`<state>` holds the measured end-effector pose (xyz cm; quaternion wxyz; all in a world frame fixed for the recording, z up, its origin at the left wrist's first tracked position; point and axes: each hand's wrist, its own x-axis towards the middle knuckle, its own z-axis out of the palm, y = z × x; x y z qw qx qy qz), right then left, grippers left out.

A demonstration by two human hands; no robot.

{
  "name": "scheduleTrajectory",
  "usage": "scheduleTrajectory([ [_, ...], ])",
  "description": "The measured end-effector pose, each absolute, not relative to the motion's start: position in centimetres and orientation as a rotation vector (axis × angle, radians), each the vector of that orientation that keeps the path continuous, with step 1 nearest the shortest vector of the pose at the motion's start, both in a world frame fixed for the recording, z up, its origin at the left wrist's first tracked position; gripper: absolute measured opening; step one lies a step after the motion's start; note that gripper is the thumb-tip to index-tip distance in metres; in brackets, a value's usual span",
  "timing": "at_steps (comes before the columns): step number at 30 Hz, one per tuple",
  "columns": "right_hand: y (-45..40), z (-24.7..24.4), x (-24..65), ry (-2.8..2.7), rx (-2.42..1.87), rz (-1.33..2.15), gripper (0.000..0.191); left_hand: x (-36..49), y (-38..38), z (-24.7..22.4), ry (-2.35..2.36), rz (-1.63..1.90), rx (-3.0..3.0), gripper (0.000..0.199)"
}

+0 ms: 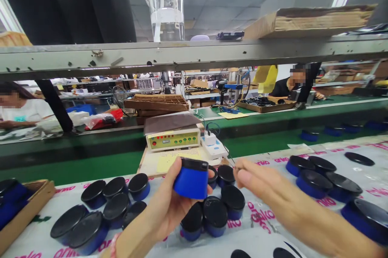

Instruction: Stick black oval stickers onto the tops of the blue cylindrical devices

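My left hand (169, 205) is wrapped round a blue cup-shaped part (191, 181) with a black rim, held tilted above the table. To its right, my right hand (257, 179) has its fingers pinched together; a thin dark thing seems to stick up from the fingertips, too small to make out. Below and between the hands stand several blue parts with black tops (215, 213). Another group (117, 205) stands to the left, and a third group (315, 181) to the right.
A cardboard box (33, 213) with blue parts is at the left edge. Behind my hands are a tester box (174, 140) and a white power strip (214, 149). A green conveyor (251, 140) carries blue parts. A metal shelf (194, 53) crosses above. Two people sit beyond.
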<state>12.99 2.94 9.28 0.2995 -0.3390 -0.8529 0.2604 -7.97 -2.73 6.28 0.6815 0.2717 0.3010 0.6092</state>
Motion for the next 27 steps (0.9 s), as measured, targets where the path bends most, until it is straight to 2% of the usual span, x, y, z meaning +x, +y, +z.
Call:
scheduleTrajectory([
  [2,2.2,9.1,12.4,-2.416,-0.691,0.621,0.027,-8.3,-3.4,6.4,0.656,1.329,0.607,0.051],
  [5,1.5,8.8,10.9,-2.432,-0.491,0.41,0.034,-8.0,-3.9,6.4,0.675,1.341,0.645,0.046],
  [11,1.0,8.0,9.8,-2.338,-0.517,0.037,0.031,-8.2,-4.3,5.4,0.771,1.409,0.712,0.042],
  [16,0.4,9.0,10.6,-2.497,-0.674,0.271,0.031,-8.9,-4.5,5.0,0.896,1.412,0.892,0.055],
  [20,0.4,9.4,10.7,-2.551,-0.71,0.479,0.035,-8.8,-4.6,5.5,0.909,1.451,1.08,0.053],
  [27,1.0,8.4,10.1,-2.549,-0.784,0.431,0.035,-9.2,-4.9,5.9,1.008,1.413,1.374,0.065],
])
